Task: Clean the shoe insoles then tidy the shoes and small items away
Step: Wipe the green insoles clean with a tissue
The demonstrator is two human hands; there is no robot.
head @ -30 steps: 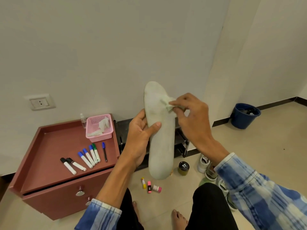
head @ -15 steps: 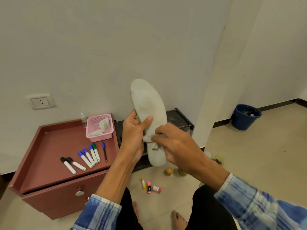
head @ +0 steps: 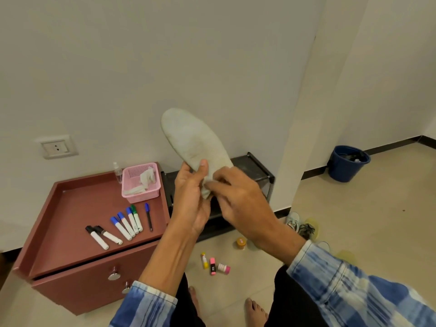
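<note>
Two bare feet [head: 256, 310] stand on the tiled floor at six o'clock, below blue-and-white sleeves. Just beyond them, at the centre of the view, three small items [head: 213, 266] lie close together: one yellow-ended tube and two pink pieces. One carries a dark label too small to read. A yellow-lidded jar [head: 241, 243] sits past them, and a pair of shoes [head: 299, 226] lies at four o'clock from the hands.

The left hand [head: 191, 199] grips the insole [head: 195, 142] at its heel end, thumb laid across the face. The insole's toe points to eleven o'clock, held in the air in front of the wall. The right hand [head: 238, 199], fingers curled, pinches a pale wipe [head: 206, 188] against the heel, touching the left hand.

At eight o'clock a red-brown drawer cabinet [head: 70, 220] carries a row of markers [head: 123, 224] with black, blue and green caps; their print is unreadable. A pen [head: 148, 217] lies beside them. Farther back are a pink basket [head: 141, 194] of white wipes and a clear spray bottle [head: 117, 172].

Behind the hands stands a black shoe rack [head: 254, 168]. A blue bucket [head: 348, 164] is at two o'clock, a wall socket [head: 56, 147] at ten.
</note>
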